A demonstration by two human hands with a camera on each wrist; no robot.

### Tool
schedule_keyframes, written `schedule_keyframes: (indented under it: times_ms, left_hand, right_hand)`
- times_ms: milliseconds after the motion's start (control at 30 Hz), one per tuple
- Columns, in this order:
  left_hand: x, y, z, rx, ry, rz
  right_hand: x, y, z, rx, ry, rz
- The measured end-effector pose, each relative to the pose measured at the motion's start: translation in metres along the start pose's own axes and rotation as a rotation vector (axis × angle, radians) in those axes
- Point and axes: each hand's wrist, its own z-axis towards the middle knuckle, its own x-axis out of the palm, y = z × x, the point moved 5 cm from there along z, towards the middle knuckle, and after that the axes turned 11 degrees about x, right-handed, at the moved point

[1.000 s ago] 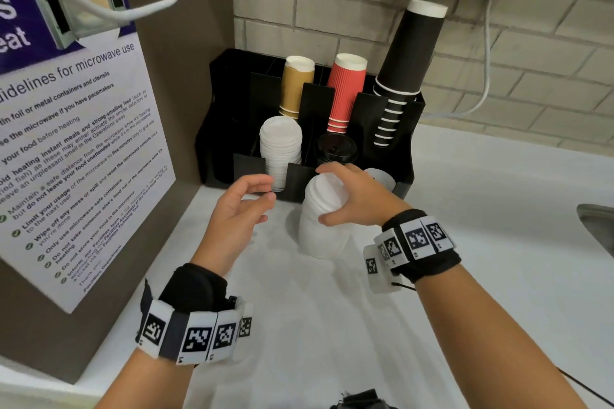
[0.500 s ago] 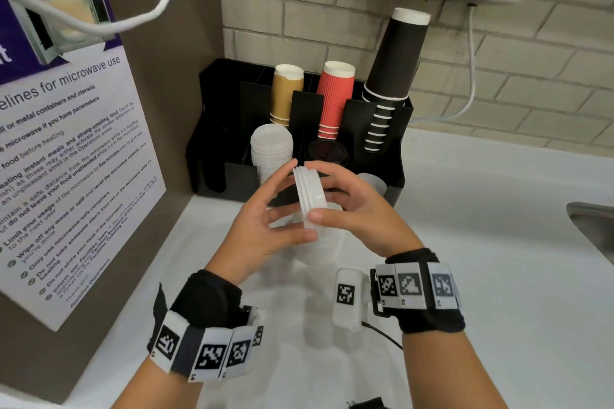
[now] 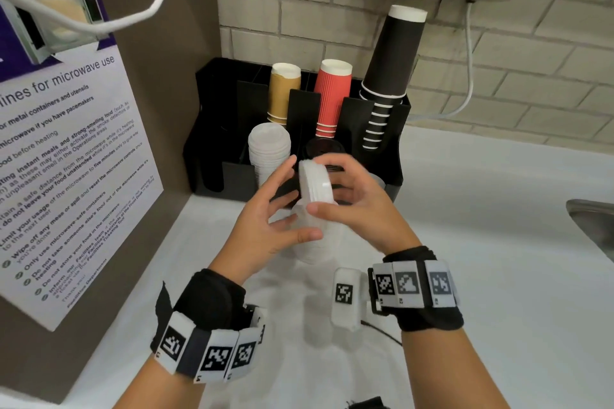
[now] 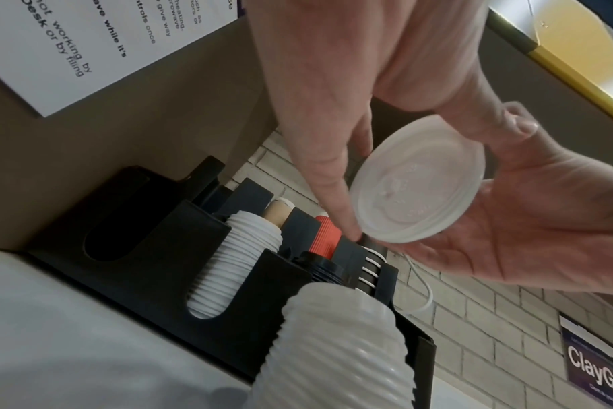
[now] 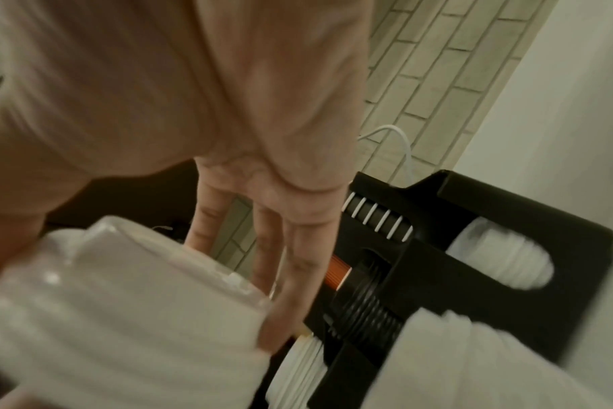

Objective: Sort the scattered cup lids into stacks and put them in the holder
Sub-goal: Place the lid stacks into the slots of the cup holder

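Lids point(image 3: 314, 181), a small white stack turned on edge, sat pinched in my right hand point(image 3: 357, 206), thumb under and fingers over, just above the tall stack point(image 3: 312, 242) standing on the table point(image 3: 465, 276) before the holder point(image 3: 395, 173). My left hand point(image 3: 265, 219) was open, straight fingers spread at the lids' face, steadying them. I judged I was mid-sorting, squaring this handful. Next it needed turning flat and lowering into a slot; the left front slot point(image 4: 112, 221) looked empty, while white lids point(image 3: 269, 149) already filled the one beside it.
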Motion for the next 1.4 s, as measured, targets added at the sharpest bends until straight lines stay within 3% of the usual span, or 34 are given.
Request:
schedule_keyframes:
  times_ms: [133, 233, 333, 467, 633, 900, 1200, 1400]
  left_hand:
    - [-0.025, 0.001, -0.002, -0.013, -0.155, 0.123]
    - [-0.042, 0.004, -0.006, -0.026, -0.253, 0.189]
    - [-0.051, 0.008, -0.010, -0.033, -0.289, 0.209]
    - [-0.054, 0.012, -0.010, -0.045, -0.307, 0.210]
    - [-0.053, 0.015, -0.009, -0.042, -0.298, 0.218]
    - [-0.058, 0.020, -0.008, -0.042, -0.297, 0.223]
    - [-0.054, 0.027, -0.004, -0.052, -0.296, 0.185]
    - [-0.055, 0.027, -0.003, -0.047, -0.292, 0.167]
  right_hand:
    - [-0.059, 0.006, 0.028, -0.063, -0.356, -0.030]
    - [-0.105, -0.007, 0.054, 0.061, -0.468, -0.259]
    - [-0.126, -0.026, 0.077, 0.227, -0.359, -0.551]
    - [-0.120, -0.039, 0.095, 0.315, -0.132, -0.933]
    - [-0.105, -0.048, 0.101, 0.406, -0.030, -1.175]
    - [-0.093, -0.068, 0.101, 0.424, -0.013, -1.360]
    - [-0.086, -0.079, 0.091, 0.271, -0.129, -1.515]
    - [-0.079, -0.076, 0.084, 0.368, -0.021, -1.571]
